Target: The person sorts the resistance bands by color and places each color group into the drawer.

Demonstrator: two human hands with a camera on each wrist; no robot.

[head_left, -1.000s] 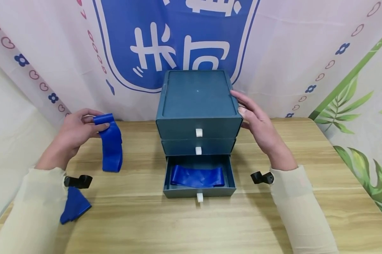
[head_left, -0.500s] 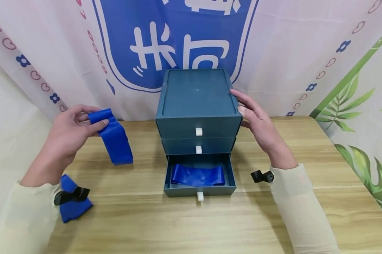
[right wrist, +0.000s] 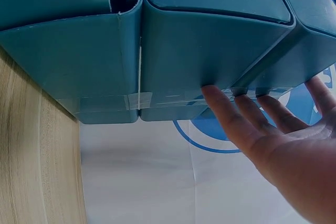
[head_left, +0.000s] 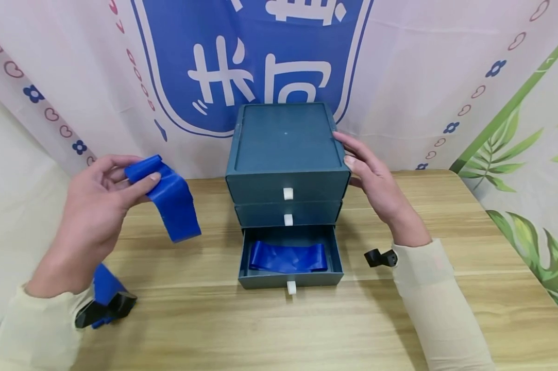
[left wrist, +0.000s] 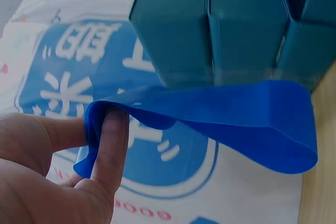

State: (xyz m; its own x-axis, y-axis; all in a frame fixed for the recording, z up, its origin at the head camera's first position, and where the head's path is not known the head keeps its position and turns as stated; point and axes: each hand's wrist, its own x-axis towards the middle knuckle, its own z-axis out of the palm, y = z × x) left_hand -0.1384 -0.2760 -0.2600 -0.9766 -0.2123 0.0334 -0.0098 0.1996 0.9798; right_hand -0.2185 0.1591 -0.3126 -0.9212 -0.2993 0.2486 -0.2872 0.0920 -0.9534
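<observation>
My left hand (head_left: 100,201) pinches one end of a blue resistance band (head_left: 174,206), a flat rubbery loop, left of the drawer unit. In the left wrist view the band's loop (left wrist: 291,124) stretches out sideways from my fingers, its far end hanging free. The dark teal three-drawer unit (head_left: 285,139) has its bottom drawer (head_left: 255,281) pulled out, with another blue band (head_left: 288,258) lying flat inside. My right hand (head_left: 376,180) rests against the unit's right side near the top, and the right wrist view shows fairly straight fingers (right wrist: 226,111) touching that wall.
A further blue band (head_left: 107,286) lies on the wooden table (head_left: 279,330) at left, partly hidden by my left wrist and its black camera mount (head_left: 107,309). White tabs (head_left: 288,194) mark the drawer fronts. A printed curtain (head_left: 399,77) hangs behind the unit.
My left hand has shifted left and nearer to me, and the free end of its band has swung up and to the right. The right hand stays against the unit.
</observation>
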